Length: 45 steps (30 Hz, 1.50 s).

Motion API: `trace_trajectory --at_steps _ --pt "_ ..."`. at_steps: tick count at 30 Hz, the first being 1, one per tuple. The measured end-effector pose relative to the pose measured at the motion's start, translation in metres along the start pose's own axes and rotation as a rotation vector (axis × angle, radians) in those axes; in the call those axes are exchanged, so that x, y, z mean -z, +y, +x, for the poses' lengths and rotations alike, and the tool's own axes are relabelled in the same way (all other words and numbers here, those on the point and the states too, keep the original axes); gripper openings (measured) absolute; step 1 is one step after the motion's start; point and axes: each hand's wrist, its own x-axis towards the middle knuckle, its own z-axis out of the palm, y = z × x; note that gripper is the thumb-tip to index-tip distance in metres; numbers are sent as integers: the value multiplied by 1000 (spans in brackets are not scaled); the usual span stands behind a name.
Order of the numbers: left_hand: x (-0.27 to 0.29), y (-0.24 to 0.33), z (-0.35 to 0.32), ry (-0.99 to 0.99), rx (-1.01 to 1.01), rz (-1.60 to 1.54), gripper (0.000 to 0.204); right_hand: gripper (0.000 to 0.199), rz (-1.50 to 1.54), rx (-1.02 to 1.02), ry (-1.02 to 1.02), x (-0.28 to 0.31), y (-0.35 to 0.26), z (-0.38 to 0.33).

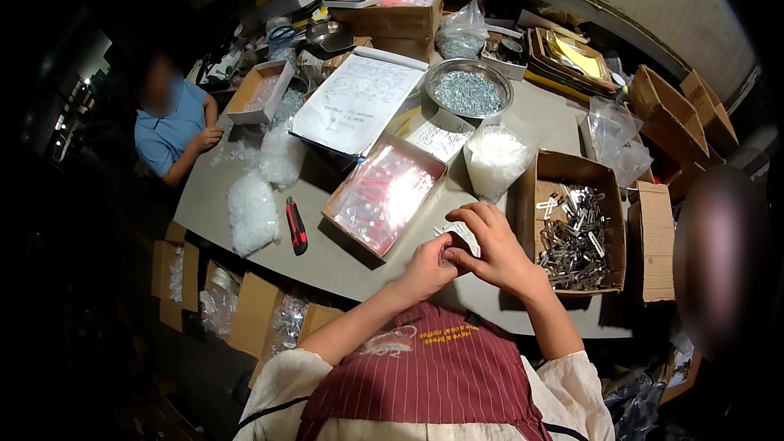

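My left hand (426,268) and my right hand (490,247) meet over the near edge of the grey table (327,257). Together they pinch a small clear plastic bag (459,237) with small metal parts in it. Just left of the hands lies a shallow cardboard tray (384,193) full of packed clear bags. To the right an open cardboard box (576,224) holds several metal brackets. A clear bag of white plastic pieces (494,159) stands just beyond the hands.
A round metal bowl of screws (469,88) and a sheet of paper on a clipboard (359,100) sit farther back. A red and black utility knife (296,225) lies at left beside bags of white pieces (251,212). A person in a blue shirt (171,126) sits at far left; cardboard boxes surround the table.
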Motion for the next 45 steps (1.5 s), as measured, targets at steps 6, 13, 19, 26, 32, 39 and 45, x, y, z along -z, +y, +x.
trace_trajectory --at_steps 6,13,19,26,32,39,45 --pt "9 10 -9 155 40 -227 21 31 189 -364 -165 23 2 -2" --pt "17 28 -11 246 -102 245 21 27 450 -515 -179 7 14 -18" --pt "30 26 -8 132 -77 383 25 20 55 19 -91 17 -9 6" --pt "32 44 3 -148 213 -239 34 21 16 100 -275 -2 6 24" --pt "51 70 -1 -218 325 -651 34 22 208 99 -447 17 1 38" --pt "53 69 -2 -74 246 -381 30 19 504 -232 -149 19 1 38" --pt "50 77 -7 -33 145 -248 30 16 475 -273 -76 12 0 34"
